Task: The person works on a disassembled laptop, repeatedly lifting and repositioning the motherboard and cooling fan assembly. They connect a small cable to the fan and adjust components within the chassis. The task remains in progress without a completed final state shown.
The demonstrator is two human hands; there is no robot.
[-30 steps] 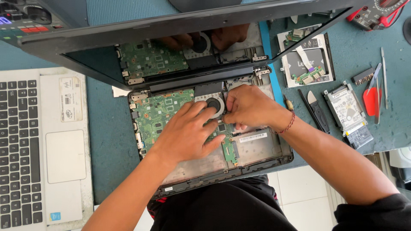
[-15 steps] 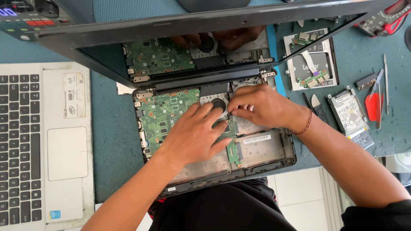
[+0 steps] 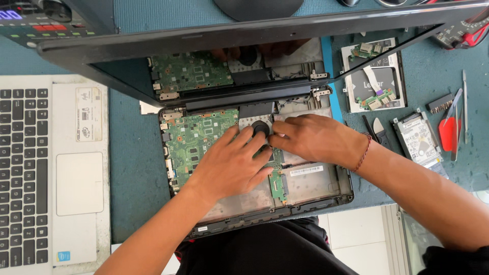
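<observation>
An opened black laptop base (image 3: 326, 196) lies in front of me, its green motherboard (image 3: 196, 140) and round black cooling fan (image 3: 261, 127) exposed. My left hand (image 3: 232, 165) rests flat on the board with its fingertips at the fan's left edge. My right hand (image 3: 313, 138), with a red thread on the wrist, lies across the base and its fingertips press at the fan's right edge. Whether either hand pinches anything small is hidden by the fingers. The glossy lid (image 3: 244, 46) stands up behind and mirrors the board and hands.
A white laptop palmrest with keyboard (image 3: 46, 173) lies at the left. Right of the base sit a tray with small boards (image 3: 374, 81), a hard drive (image 3: 417, 140), a bit holder (image 3: 440, 103), a red pry tool (image 3: 448, 133) and tweezers (image 3: 464, 107). A multimeter (image 3: 461, 33) is top right.
Both hands have shifted slightly so their fingertips now meet around the fan; the right hand has flattened over the base. The view has drifted a little.
</observation>
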